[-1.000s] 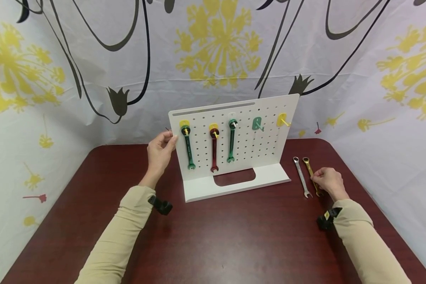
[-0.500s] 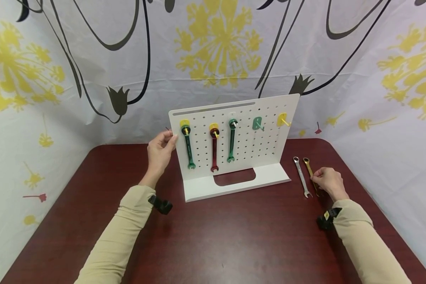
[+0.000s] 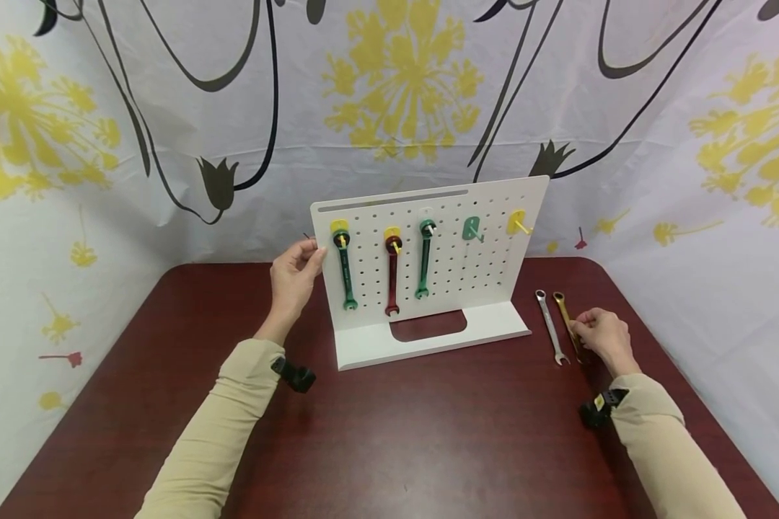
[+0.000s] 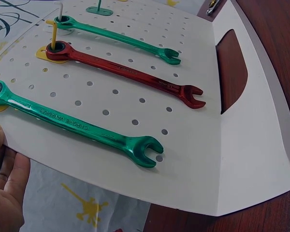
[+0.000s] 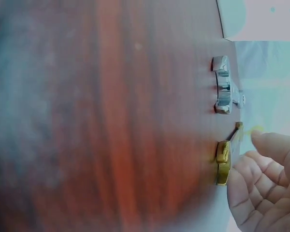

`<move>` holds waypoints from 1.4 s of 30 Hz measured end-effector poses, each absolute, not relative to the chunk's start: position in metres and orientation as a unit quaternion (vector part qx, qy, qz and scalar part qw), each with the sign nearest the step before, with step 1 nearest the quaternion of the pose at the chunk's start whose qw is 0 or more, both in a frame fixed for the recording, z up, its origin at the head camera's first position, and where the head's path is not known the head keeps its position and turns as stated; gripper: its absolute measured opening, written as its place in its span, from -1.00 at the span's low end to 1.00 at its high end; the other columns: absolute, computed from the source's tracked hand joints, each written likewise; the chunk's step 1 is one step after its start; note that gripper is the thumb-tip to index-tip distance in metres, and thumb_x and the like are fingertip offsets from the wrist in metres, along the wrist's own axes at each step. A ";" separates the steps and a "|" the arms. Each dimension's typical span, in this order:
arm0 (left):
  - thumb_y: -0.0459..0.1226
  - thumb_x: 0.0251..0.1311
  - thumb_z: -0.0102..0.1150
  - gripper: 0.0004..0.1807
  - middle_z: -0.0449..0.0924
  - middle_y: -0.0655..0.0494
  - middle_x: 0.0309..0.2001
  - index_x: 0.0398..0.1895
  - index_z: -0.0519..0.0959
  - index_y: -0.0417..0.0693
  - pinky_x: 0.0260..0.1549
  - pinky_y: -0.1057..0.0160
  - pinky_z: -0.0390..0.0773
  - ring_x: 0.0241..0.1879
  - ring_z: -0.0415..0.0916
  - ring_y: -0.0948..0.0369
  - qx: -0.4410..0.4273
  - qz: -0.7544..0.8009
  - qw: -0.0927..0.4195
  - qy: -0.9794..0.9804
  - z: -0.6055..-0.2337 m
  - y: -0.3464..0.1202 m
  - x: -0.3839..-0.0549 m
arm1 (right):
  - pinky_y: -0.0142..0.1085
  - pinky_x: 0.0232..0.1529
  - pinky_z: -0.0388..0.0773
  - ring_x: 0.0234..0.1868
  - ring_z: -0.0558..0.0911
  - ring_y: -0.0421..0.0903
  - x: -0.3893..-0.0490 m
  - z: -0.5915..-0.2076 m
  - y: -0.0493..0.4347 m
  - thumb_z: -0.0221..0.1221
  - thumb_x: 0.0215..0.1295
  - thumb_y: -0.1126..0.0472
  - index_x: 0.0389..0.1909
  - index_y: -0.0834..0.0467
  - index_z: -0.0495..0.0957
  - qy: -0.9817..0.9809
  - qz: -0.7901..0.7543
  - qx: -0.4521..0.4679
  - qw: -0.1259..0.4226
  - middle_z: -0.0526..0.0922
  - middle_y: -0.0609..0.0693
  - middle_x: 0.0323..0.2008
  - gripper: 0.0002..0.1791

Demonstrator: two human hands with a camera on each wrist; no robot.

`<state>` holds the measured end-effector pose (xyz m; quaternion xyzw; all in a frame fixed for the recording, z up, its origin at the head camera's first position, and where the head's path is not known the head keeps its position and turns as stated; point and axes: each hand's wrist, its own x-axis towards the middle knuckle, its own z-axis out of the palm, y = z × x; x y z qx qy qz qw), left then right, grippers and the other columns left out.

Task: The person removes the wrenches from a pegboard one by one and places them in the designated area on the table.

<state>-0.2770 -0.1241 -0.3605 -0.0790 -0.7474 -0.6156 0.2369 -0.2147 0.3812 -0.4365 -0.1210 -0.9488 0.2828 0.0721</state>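
At the left side edge of a white pegboard point(image 3: 373, 274), my left hand point(image 3: 292, 285) pinches the board between thumb and fingers. Near it hangs a green combination wrench point(image 4: 67, 118), ring end on a yellow hook. A red wrench point(image 4: 123, 70) and a second green wrench point(image 4: 118, 37) hang beside it, their open ends down. Over on the right, my right hand point(image 3: 602, 335) has thumb and fingertips around the handle of a gold wrench point(image 3: 564, 311), low over the table. A silver wrench point(image 3: 550, 324) lies just left of it.
A green hook point(image 3: 471, 228) and a yellow hook point(image 3: 518, 222) on the board's right part carry nothing. The board's white base point(image 3: 493, 321) rests on the dark red table point(image 3: 428, 432). A patterned cloth point(image 3: 376, 166) hangs close behind.
The gold wrench's lower end has shifted slightly and looks darker under my right hand. My left hand stays at the board's edge, and the hanging wrenches have not moved.
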 end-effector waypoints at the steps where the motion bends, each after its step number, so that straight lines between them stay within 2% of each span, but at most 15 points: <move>1: -0.25 0.19 0.23 -0.75 0.61 -0.12 -0.28 -0.17 0.60 -0.27 -0.36 0.52 0.60 -0.43 0.49 0.45 -0.080 -0.616 0.237 -0.747 -0.360 -0.124 -0.277 | -0.31 -0.58 0.50 -0.62 0.55 -0.21 -0.214 -0.436 0.380 0.19 0.25 0.16 -0.30 0.35 0.52 -0.948 0.283 -0.120 0.082 0.64 0.18 -0.48 -0.72; 4: -0.24 0.19 0.24 -0.74 0.61 -0.12 -0.29 -0.18 0.60 -0.27 -0.36 0.52 0.60 -0.43 0.49 0.45 -0.083 -0.617 0.238 -0.745 -0.359 -0.124 -0.277 | -0.22 -0.48 0.46 -0.58 0.53 -0.21 -0.214 -0.434 0.377 0.17 0.26 0.14 -0.28 0.33 0.54 -0.946 0.281 -0.116 0.114 0.66 0.20 -0.45 -0.72; 7: -0.24 0.19 0.24 -0.74 0.61 -0.12 -0.29 -0.18 0.59 -0.28 -0.36 0.53 0.60 -0.43 0.49 0.45 -0.086 -0.617 0.239 -0.745 -0.359 -0.124 -0.277 | -0.22 -0.46 0.43 -0.59 0.52 -0.24 -0.214 -0.430 0.369 0.16 0.28 0.14 -0.24 0.32 0.55 -0.942 0.286 -0.107 0.141 0.67 0.23 -0.40 -0.73; 14: -0.25 0.18 0.24 -0.75 0.60 -0.09 -0.30 -0.18 0.60 -0.28 -0.36 0.53 0.60 -0.43 0.50 0.45 -0.083 -0.619 0.237 -0.744 -0.360 -0.124 -0.277 | -0.48 -0.57 0.57 -0.59 0.57 -0.35 -0.215 -0.421 0.344 0.14 0.32 0.15 -0.16 0.36 0.53 -0.914 0.363 -0.052 0.175 0.65 0.33 -0.33 -0.70; 20: -0.26 0.19 0.23 -0.76 0.60 -0.08 -0.30 -0.18 0.60 -0.27 -0.36 0.53 0.60 -0.43 0.49 0.46 -0.081 -0.619 0.235 -0.746 -0.360 -0.124 -0.277 | -0.54 -0.55 0.58 -0.59 0.57 -0.42 -0.223 -0.416 0.318 0.18 0.29 0.20 -0.18 0.34 0.56 -0.887 0.414 -0.027 0.205 0.65 0.27 -0.38 -0.74; 24: -0.26 0.20 0.23 -0.77 0.61 -0.05 -0.32 -0.18 0.60 -0.27 -0.36 0.53 0.60 -0.44 0.49 0.46 -0.080 -0.616 0.239 -0.746 -0.359 -0.123 -0.277 | -0.51 -0.52 0.61 -0.57 0.59 -0.38 -0.229 -0.412 0.298 0.20 0.27 0.21 -0.18 0.36 0.55 -0.867 0.451 -0.018 0.210 0.64 0.22 -0.39 -0.74; 27: -0.24 0.20 0.22 -0.76 0.60 0.01 -0.33 -0.18 0.61 -0.25 -0.37 0.53 0.59 -0.44 0.49 0.47 -0.079 -0.613 0.241 -0.749 -0.358 -0.123 -0.277 | -0.55 -0.50 0.60 -0.54 0.60 -0.34 -0.233 -0.409 0.282 0.21 0.26 0.24 -0.17 0.38 0.54 -0.855 0.476 -0.010 0.208 0.63 0.27 -0.36 -0.74; 30: -0.24 0.20 0.22 -0.76 0.59 0.06 -0.34 -0.18 0.61 -0.24 -0.36 0.53 0.59 -0.44 0.49 0.46 -0.075 -0.614 0.237 -0.749 -0.358 -0.123 -0.276 | -0.56 -0.46 0.60 -0.50 0.59 -0.35 -0.236 -0.409 0.268 0.20 0.26 0.27 -0.16 0.40 0.53 -0.838 0.506 0.008 0.203 0.61 0.30 -0.32 -0.74; 36: -0.24 0.19 0.23 -0.75 0.58 0.10 -0.36 -0.18 0.61 -0.26 -0.36 0.54 0.59 -0.45 0.49 0.46 -0.069 -0.618 0.236 -0.747 -0.359 -0.123 -0.276 | -0.56 -0.41 0.60 -0.48 0.57 -0.38 -0.242 -0.408 0.241 0.20 0.26 0.27 -0.16 0.38 0.53 -0.825 0.527 0.033 0.202 0.60 0.23 -0.34 -0.75; 42: -0.26 0.20 0.23 -0.76 0.59 0.03 -0.34 -0.17 0.61 -0.27 -0.36 0.55 0.58 -0.45 0.48 0.48 -0.066 -0.619 0.232 -0.748 -0.355 -0.121 -0.272 | -0.62 -0.43 0.53 -0.46 0.56 -0.36 -0.243 -0.403 0.218 0.22 0.24 0.29 -0.15 0.38 0.55 -0.826 0.526 0.042 0.198 0.62 0.29 -0.31 -0.76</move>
